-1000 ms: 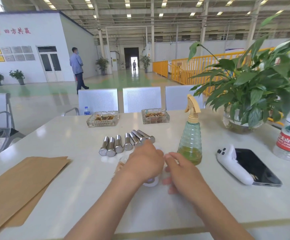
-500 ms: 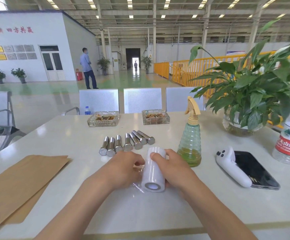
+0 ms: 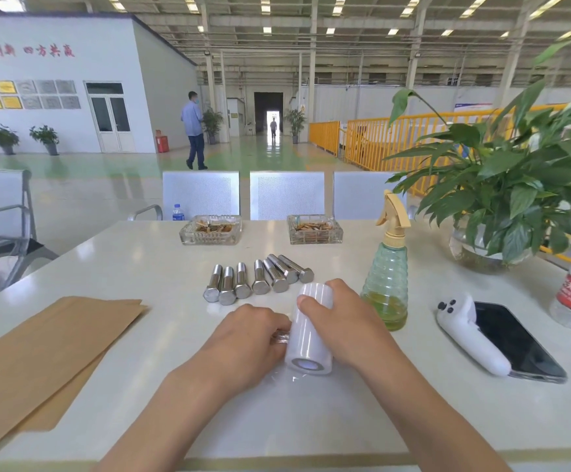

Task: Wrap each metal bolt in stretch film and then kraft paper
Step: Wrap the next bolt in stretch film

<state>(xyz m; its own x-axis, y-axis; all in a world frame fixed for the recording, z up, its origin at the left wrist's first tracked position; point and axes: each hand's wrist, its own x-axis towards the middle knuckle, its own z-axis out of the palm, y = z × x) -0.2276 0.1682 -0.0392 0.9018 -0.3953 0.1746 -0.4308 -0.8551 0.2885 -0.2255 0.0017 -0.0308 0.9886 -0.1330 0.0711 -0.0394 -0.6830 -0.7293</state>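
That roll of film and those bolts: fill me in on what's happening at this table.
A person is wrapping a bolt in stretch film. The right hand grips the white film roll, which lies on its side on the table. The left hand holds something shiny against the roll, apparently a bolt, though it is mostly hidden. Seven bare bolts lie in a row behind the hands. The kraft paper lies untouched to the left.
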